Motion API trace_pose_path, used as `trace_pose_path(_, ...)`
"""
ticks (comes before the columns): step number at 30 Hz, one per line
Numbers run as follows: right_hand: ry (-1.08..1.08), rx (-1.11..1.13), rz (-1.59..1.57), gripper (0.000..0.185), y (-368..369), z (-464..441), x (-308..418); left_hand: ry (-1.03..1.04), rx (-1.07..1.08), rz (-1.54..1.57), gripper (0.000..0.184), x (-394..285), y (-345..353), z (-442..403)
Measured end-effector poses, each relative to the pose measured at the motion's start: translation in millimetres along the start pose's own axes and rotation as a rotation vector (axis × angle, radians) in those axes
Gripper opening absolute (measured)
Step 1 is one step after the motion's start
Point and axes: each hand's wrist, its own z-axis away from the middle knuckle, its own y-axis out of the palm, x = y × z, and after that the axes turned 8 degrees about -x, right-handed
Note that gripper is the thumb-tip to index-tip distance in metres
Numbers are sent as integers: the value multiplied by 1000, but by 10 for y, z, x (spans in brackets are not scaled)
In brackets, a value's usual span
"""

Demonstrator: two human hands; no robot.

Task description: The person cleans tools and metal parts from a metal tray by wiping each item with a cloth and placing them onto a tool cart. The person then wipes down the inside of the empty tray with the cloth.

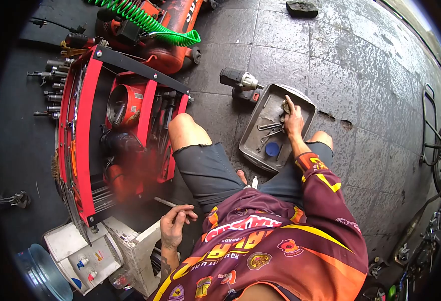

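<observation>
My left hand (175,228) is beside my thigh at the lower left, its fingers closed on a thin pale stick (165,202). Over the right side of a grey metal tray (251,155), my right hand (293,120) has its index finger stretched out and the other fingers curled by a small greyish object (284,106), too small to make out. Wrenches (270,133) and a round blue cap (272,149) lie in the tray. Just beyond its upper left corner, a cordless impact wrench (240,80) rests on the floor.
A red tool cart (86,125) with an orange-red can (130,105) stands at left, partly behind a reddish blur. Behind it are a red compressor (167,57) and green coiled hose (145,17). A white dispenser (82,251) is lower left; a dark block (301,9) lies far ahead.
</observation>
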Motion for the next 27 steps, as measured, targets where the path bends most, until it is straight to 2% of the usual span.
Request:
trace_pose_path(2, -247, 22, 221, 45, -28, -70, -63, -11, 11, -11, 29, 23, 31, -9)
trace_pose_path(4, -440, 230, 341, 35, 64, -28, -213, -32, 4, -16, 30, 38, 83, -44)
trace_pose_path(6, -581, 287, 517, 34, 185, 171, -310, -17, 10, -22, 28, 5, 114, -66)
trace_pose_path(11, -459, 280, 539, 18, 481, 158, -332, 2, 5, -58, 26, -31, 84, -38)
trace_pose_path(16, -465, 402, 533, 21, 470, 54, -303, 17, -28, -61, 25, -71, 133, -64)
trace_pose_path(19, -326, 320, 242, 32, 9, 89, 17, 73, -63, -86, 22, -148, 301, -225)
trace_pose_path(22, -422, 386, 191, 31, -490, 154, 346, 365, -41, -134, 20, -232, 673, -598)
trace_pose_path(23, -461, 452, 178, 32, -689, 194, 496, 410, -14, -262, 23, -434, 854, -707)
trace_pose_path(25, -554, 604, 158, 35, -1112, 319, 839, 686, 69, -569, 41, -457, 1161, -1017)
trace_pose_path(27, -600, 650, 112, 37, -1441, 516, 1113, 805, 217, -717, 42, -381, 1451, -1182)
